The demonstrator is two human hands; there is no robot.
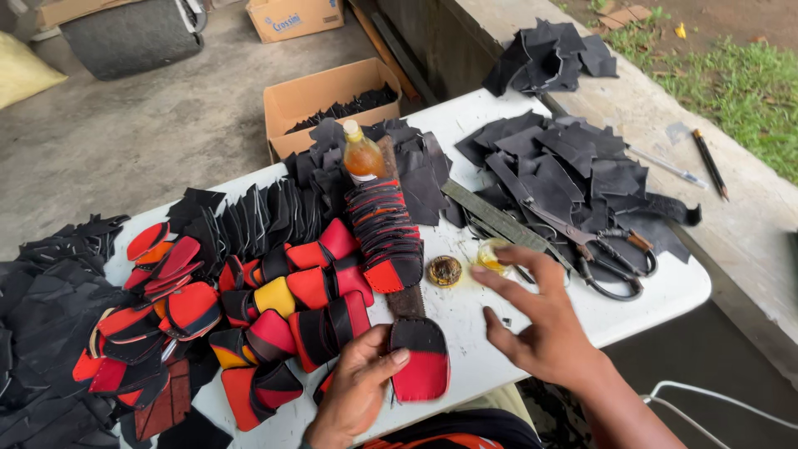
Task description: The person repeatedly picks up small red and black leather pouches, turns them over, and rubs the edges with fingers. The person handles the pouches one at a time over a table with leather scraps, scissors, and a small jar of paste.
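Red-and-black cut piece (421,359), rounded at its near end, lies flat at the near edge of the white bench (682,287), with a narrow brown strip (406,301) running out from under its far end. The left hand (356,387) rests on its left edge: the thumb presses on the piece and the other fingers (353,347) curl loosely beside it, pinning rather than gripping. The right hand (544,320) hovers just to the right, palm down, fingers (519,258) spread and released, holding nothing.

Left of the left hand, a heap of similar red, black and yellow pieces (274,312) covers the bench, and further left more red and black ones (158,308) spill among loose black scraps.

Just beyond the right hand stand a small round brown lid (445,271) and a small open jar of yellowish stuff (490,256), near each other. A neat overlapping row of black pieces with red edges (386,233) runs away from the strip toward a bottle of amber liquid (362,155).

To the right lie black-handled scissors (603,249), a grey-green strap (495,218) and a pile of black cut pieces (573,170).

Further off, an open cardboard box (328,96) of black pieces sits on the concrete floor, and a pencil (711,164) and pen (665,166) lie on the ledge.
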